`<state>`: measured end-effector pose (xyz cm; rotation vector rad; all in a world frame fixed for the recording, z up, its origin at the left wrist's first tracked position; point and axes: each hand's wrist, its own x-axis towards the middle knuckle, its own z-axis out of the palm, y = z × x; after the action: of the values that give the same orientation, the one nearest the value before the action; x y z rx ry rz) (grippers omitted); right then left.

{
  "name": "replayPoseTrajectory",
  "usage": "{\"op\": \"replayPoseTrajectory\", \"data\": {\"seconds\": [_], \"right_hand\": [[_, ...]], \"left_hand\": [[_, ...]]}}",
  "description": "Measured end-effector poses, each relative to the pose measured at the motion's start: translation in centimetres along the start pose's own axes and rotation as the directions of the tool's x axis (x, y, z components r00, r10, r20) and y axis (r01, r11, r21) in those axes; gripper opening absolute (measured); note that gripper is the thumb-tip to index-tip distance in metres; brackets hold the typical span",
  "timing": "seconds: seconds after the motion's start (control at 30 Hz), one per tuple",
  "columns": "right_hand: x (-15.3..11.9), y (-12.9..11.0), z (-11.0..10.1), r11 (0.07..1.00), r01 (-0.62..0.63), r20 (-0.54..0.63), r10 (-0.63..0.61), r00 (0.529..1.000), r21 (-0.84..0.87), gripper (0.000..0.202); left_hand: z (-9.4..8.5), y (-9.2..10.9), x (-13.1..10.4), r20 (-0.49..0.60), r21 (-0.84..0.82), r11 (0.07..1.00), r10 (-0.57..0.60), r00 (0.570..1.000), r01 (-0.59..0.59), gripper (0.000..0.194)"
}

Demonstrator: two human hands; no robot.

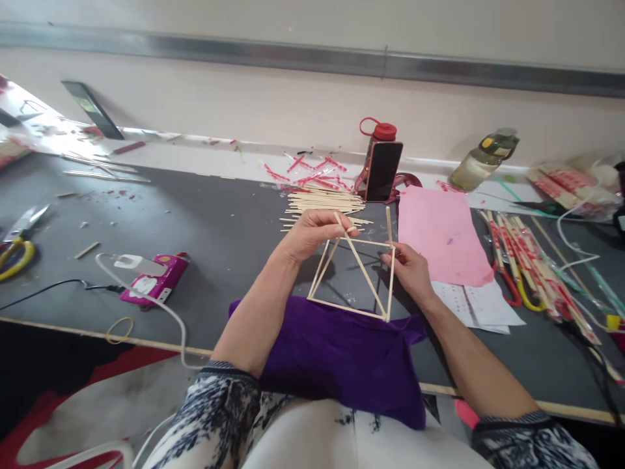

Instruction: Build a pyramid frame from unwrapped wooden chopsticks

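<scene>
A frame of thin wooden sticks (347, 309), four-sided with slanting pieces, stands tilted between my hands above a purple cloth (336, 365). My left hand (315, 231) is closed at its upper left, thumb and fingers pinching the top of a slanting stick. My right hand (410, 266) grips the far right corner, where one stick (388, 227) sticks up past the joint. Some of the right fingertips are hidden behind the frame. Just beyond my left hand lies a pile of loose wooden sticks (322, 200).
A phone (383, 172) leans on a red-capped bottle (385, 132). Pink paper (442, 234), wrapped chopsticks (537, 260) and another bottle (483, 159) are on the right. To the left are a magenta device (155, 281) with cables and yellow-handled scissors (18, 255). Torn wrappers (312, 170) lie behind the sticks.
</scene>
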<state>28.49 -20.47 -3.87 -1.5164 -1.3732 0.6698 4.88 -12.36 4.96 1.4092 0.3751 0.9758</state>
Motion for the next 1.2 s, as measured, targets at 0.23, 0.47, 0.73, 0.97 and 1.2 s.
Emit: {"op": "replayPoseTrajectory", "data": {"seconds": [0.23,0.47,0.73,0.97,1.2], "right_hand": [[-0.2,0.0,-0.1,0.999,-0.032,-0.07,0.034,0.997,0.025,0.028],[0.0,-0.3,-1.2,0.977,0.086,-0.089,-0.105,0.99,-0.197,0.02],[0.2,0.0,-2.5,0.937,0.083,-0.167,-0.147,0.975,-0.34,0.017],[0.8,0.5,-2.9,0.937,0.057,-0.212,-0.137,0.968,-0.346,0.018],[1.4,1.2,-3.4,0.941,0.011,-0.266,-0.106,0.958,-0.337,0.018]], "left_hand": [[0.8,-0.1,0.0,0.002,-0.004,0.999,-0.032,0.999,0.032,0.021],[0.8,0.3,-0.2,-0.031,0.0,1.0,-0.008,0.999,0.008,0.021],[0.2,0.0,-0.1,-0.072,0.026,1.0,0.001,0.997,0.0,0.02],[0.3,-0.4,0.1,-0.061,0.022,1.0,-0.013,0.998,0.014,0.018],[0.1,-0.4,0.2,-0.091,0.054,0.999,-0.002,0.996,0.007,0.02]]}}
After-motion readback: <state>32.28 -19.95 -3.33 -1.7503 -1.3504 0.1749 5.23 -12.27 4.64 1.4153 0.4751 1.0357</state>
